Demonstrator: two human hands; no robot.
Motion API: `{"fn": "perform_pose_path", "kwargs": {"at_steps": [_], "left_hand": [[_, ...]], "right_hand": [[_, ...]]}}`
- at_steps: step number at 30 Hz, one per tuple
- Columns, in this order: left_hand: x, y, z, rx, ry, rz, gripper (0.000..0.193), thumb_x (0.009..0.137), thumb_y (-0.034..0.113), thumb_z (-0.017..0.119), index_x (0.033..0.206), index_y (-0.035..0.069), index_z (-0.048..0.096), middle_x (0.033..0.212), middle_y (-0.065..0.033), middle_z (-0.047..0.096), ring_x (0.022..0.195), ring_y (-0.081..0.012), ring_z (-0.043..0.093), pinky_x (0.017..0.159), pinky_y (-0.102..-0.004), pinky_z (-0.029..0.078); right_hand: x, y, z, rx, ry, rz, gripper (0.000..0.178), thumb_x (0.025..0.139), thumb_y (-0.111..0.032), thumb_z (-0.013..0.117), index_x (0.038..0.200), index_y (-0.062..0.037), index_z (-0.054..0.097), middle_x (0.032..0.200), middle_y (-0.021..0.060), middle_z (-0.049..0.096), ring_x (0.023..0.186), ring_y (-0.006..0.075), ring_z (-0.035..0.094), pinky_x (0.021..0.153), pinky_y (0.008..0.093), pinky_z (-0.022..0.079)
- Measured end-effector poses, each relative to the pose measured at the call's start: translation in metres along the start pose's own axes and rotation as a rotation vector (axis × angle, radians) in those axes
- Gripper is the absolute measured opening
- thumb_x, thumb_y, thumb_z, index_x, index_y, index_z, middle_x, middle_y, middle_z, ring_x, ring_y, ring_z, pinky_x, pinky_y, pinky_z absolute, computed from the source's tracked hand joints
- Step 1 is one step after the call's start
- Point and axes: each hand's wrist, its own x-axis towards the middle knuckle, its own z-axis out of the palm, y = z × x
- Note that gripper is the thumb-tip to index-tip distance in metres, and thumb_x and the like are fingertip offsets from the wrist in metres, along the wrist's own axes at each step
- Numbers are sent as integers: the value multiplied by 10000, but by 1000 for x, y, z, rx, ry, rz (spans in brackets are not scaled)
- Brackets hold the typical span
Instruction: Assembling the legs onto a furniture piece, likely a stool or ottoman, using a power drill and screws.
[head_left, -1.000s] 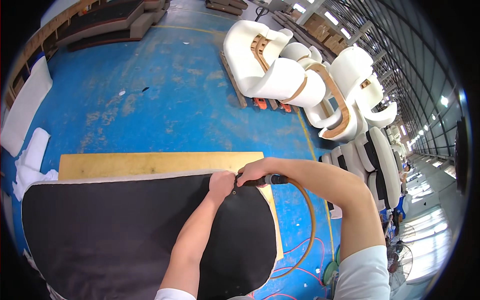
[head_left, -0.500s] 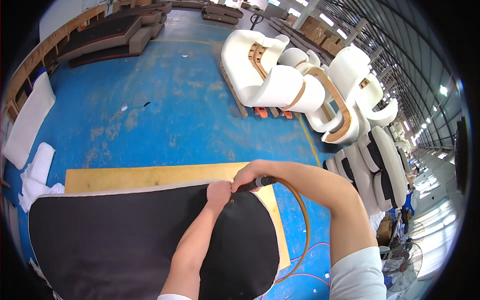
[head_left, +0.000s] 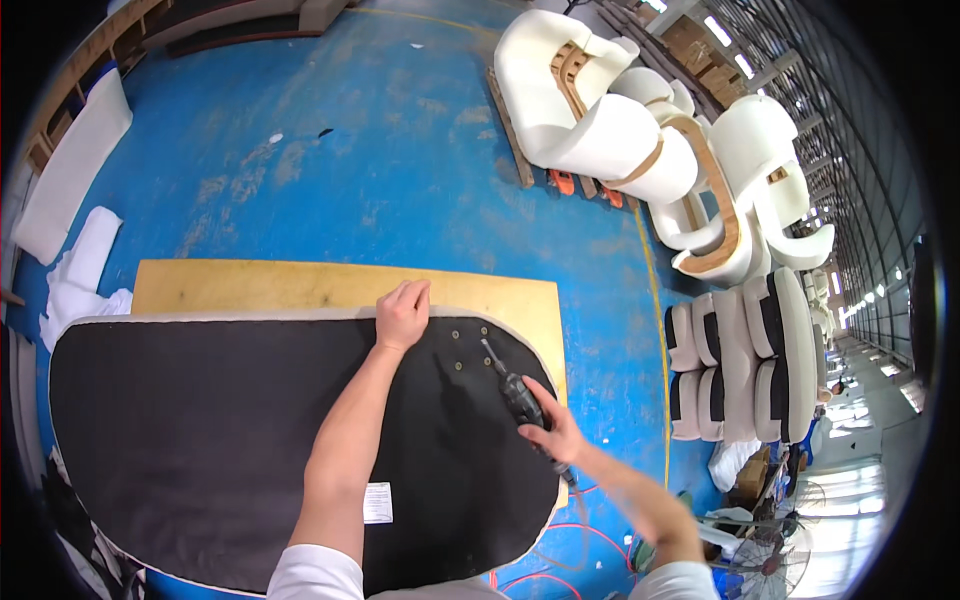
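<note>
We saw the black power tool (head_left: pixel 521 398) over the right part of the black-backed upholstered panel (head_left: pixel 220 430), directly in the right hand (head_left: pixel 553 432) and to the right of the left hand (head_left: pixel 403 315). Its slim bit pointed toward the far side, the tip close to four small metal rings (head_left: pixel 459 366) set in the dark cloth; we could not tell whether it touched any of them.

Our right hand was wrapped round the tool's body, thumb and fingers closed on it. Our left hand was above the panel's far edge, its fingers bent and close together; we could not tell whether they pinched anything.

On the cloth, just right of our left forearm, we noticed a white label (head_left: pixel 378 503) with printed lines too small for us to read.

The panel lay on a yellowish worktop (head_left: pixel 250 283), whose surface showed along the far side. Beyond, on the blue floor (head_left: pixel 370 200), white curved seat shells (head_left: pixel 610 140) stood at the far right, with grey and black cushions (head_left: pixel 738 350) stacked nearer to us.
</note>
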Motion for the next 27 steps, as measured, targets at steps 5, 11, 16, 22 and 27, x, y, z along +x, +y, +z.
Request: {"fn": "perform_pose_path", "kwargs": {"at_steps": [5, 11, 16, 22, 27], "left_hand": [[-10, -17, -1, 40, -7, -119, 79, 898, 69, 689, 972, 62, 716, 906, -134, 724, 784, -335, 703, 689, -408, 561], [17, -35, -25, -385, -65, -708, 117, 923, 117, 679, 1008, 37, 694, 771, -50, 659, 626, -165, 625, 539, -287, 458], [-14, 67, -118, -1618, 299, -1045, 96, 987, 179, 594, 954, 90, 607, 745, -5, 544, 681, -121, 585, 466, -221, 392], [-233, 293, -265, -1739, -256, -2042, 310, 990, 292, 599, 749, 103, 550, 778, -31, 549, 611, -135, 534, 420, -223, 401], [-362, 371, -419, -1589, -450, -1781, 252, 1043, 276, 535, 985, 46, 619, 893, -73, 581, 684, -135, 542, 427, -211, 369]], "right_hand": [[-103, 39, 86, 567, 186, 68, 936, 830, 34, 669, 1631, -139, 218, 938, 59, 625, 642, 139, 592, 570, 295, 503], [-267, 63, 172, 669, 345, 118, 922, 827, 73, 695, 1619, -94, 254, 1121, 60, 642, 795, 115, 606, 688, 263, 512], [-410, 81, 233, 608, 413, 175, 948, 791, 72, 751, 1604, -64, 282, 1278, 96, 626, 1054, 168, 630, 932, 314, 508], [-497, 106, 322, 601, 540, 86, 947, 769, 87, 744, 1595, -51, 302, 1232, 103, 641, 1016, 163, 640, 892, 303, 519], [-509, 73, 363, 639, 378, 61, 921, 791, 45, 692, 1605, -67, 276, 954, 57, 662, 700, 125, 626, 607, 270, 517]]}}
